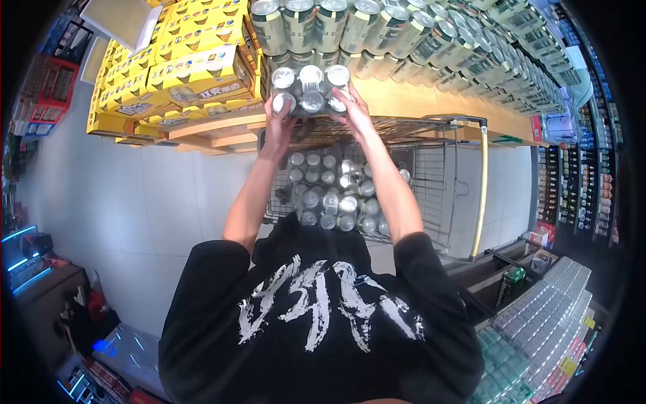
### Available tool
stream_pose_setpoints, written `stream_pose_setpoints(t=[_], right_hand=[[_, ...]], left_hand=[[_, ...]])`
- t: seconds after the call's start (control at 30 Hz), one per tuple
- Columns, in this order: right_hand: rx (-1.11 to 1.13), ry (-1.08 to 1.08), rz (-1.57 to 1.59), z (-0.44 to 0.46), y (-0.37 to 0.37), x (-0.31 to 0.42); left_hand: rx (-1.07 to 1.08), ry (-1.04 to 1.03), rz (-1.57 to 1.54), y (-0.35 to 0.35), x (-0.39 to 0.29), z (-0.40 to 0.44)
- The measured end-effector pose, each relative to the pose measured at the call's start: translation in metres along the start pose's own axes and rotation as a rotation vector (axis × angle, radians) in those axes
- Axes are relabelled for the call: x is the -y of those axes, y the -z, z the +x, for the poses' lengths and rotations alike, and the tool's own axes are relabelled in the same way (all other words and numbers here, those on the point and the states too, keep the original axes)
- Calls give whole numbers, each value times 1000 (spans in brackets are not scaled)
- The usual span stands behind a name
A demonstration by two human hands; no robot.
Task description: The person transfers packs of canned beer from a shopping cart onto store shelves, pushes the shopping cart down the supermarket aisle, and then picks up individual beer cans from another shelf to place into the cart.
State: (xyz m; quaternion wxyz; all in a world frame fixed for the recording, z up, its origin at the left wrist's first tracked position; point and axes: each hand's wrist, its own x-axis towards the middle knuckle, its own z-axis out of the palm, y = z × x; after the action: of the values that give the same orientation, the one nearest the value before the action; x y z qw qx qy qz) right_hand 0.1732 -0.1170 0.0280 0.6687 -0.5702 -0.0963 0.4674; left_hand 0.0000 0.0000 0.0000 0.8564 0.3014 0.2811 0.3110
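Note:
A six-pack of cans (311, 102) is held between my two hands, its can tops facing up. My left hand (278, 122) is wrapped round its left side, with the thumb over a near can. My right hand (356, 112) grips the opposite side. The pack is at the front edge of a wooden display shelf (383, 104), close to the stacked cans (367, 27); whether it touches the shelf I cannot tell. Below my arms, a wire shopping cart (434, 168) holds more packs of cans (330, 202).
Yellow drink cartons (195, 74) are stacked left of the six-pack. The cart's yellow handle (482, 192) stands to the right. Shrink-wrapped can packs (545, 323) are piled at the lower right. Grey tiled floor (134, 202) lies on the left, and stocked shelves (572, 188) line the right.

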Motion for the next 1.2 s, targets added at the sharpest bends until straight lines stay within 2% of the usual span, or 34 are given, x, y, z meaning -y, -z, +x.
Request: stream_pose_setpoints(t=[0.17,0.3,0.43,0.5,0.53,0.63,0.67,0.77,0.8,0.9,0.97,1.03,1.07,1.17,1.2], right_hand=[[-74,31,31,-34,1,-11],[-14,40,125,-49,5,-23],[70,19,208,-55,16,-33],[94,-8,242,-59,22,-37],[147,30,142,-61,25,-40],[331,-128,482,-68,36,-30],[246,-143,573,-71,34,-27],[106,-304,504,-63,29,-22],[50,-287,424,-59,22,-23],[41,-434,168,-50,23,-24],[-3,-413,173,-49,18,-27],[-47,-389,172,-47,16,-28],[34,-451,162,-43,30,-38],[-109,-313,90,-68,19,-52],[-25,-186,70,-78,18,-54]], left_hand=[[177,124,42,16,-11,-17],[266,338,-184,7,-43,-31],[257,411,-23,-13,-50,-28],[295,511,-130,-8,-57,-27],[313,565,-184,-5,-57,-27],[274,518,22,-3,-47,-21],[266,561,15,0,-47,-22],[232,578,61,4,-46,-22],[238,602,48,6,-44,-22],[215,607,42,24,-27,-18],[145,529,85,43,-8,-18],[158,581,52,43,-8,-26],[171,586,58,51,-3,-27],[140,479,202,63,8,-47],[141,357,278,73,18,-51]])
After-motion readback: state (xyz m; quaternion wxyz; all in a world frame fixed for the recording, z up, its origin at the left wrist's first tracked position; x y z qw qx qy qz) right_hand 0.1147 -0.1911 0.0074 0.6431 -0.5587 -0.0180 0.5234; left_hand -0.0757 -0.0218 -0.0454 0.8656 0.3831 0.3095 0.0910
